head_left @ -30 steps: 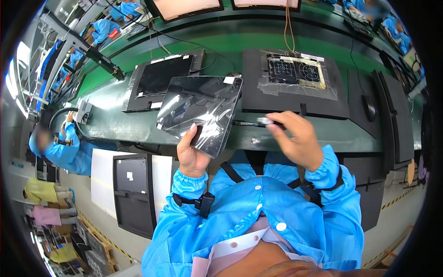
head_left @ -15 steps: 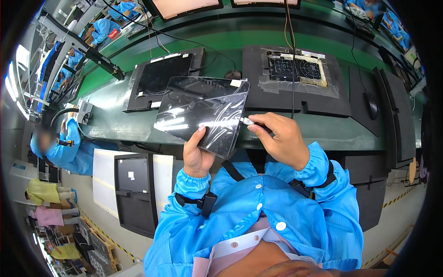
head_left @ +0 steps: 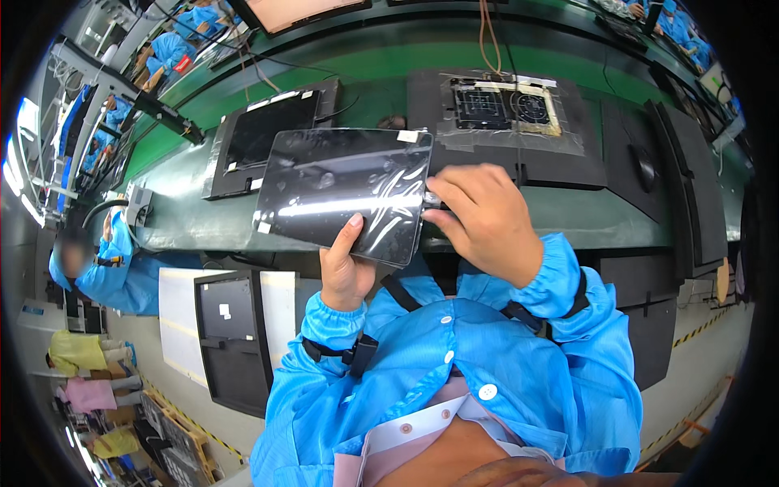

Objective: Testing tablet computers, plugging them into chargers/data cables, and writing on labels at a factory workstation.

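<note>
A black tablet covered in clear, wrinkled film is tilted in front of me above the bench edge. My left hand is closed on its lower edge, thumb on the screen and fingers hidden underneath. At the tablet's right edge, my right hand pinches a small cable plug, mostly covered by the fingers. The plug meets the tablet's side; how far it is in cannot be seen. A dark cable comes down from above behind my right hand.
On the green bench stand a black foam holder with a taped-in panel and another holder with a dark screen. A mouse lies at the right. A co-worker in blue is at the left, by a black tray.
My right hand has turned and closed in on the tablet's edge, hiding more of the plug. The tablet has tilted slightly, shifting the reflections on its film.
</note>
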The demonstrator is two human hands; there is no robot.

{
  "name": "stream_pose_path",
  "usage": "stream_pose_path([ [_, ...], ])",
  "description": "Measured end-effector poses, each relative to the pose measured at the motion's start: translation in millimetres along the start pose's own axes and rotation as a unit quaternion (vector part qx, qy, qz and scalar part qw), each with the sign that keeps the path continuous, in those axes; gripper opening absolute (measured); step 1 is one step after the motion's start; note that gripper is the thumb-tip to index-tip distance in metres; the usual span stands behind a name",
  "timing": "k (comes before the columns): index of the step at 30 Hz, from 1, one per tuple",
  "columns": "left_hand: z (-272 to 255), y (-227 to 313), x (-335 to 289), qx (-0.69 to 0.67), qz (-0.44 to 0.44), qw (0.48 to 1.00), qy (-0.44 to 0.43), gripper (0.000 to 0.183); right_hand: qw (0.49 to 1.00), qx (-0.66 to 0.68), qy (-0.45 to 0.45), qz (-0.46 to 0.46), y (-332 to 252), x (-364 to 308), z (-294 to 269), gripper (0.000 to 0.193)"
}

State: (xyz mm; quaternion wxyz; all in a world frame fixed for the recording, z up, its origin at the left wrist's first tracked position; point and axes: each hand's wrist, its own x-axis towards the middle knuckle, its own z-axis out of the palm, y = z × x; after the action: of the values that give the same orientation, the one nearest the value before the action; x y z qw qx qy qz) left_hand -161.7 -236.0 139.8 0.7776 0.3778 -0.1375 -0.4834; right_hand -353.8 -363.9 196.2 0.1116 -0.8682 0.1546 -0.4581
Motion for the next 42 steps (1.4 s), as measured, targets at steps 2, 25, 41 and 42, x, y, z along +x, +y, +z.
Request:
stream_pose_path([
  [2,13.3,-5.4,3.1,-0.014,0.024,0.999,-0.027,0.031,0.991,-0.076,0.091,-0.062,2.3,-3.6,-1.9,0.017],
  [25,105.1,-33.8,174.7,0.697,0.198,0.604,-0.330,0.120,0.662,0.550,0.146,0.488,197.3,-67.0,-114.6,0.028],
  [41,98.5,-69.2,175.9,0.736,0.264,0.534,-0.320,0.103,0.861,-0.035,-0.125,0.491,197.3,-39.2,-142.1,0.054],
  [42,98.4,-69.1,176.1,0.738,0.266,0.526,-0.329,0.102,0.879,-0.093,-0.129,0.450,195.7,-42.0,-145.2,0.057],
])
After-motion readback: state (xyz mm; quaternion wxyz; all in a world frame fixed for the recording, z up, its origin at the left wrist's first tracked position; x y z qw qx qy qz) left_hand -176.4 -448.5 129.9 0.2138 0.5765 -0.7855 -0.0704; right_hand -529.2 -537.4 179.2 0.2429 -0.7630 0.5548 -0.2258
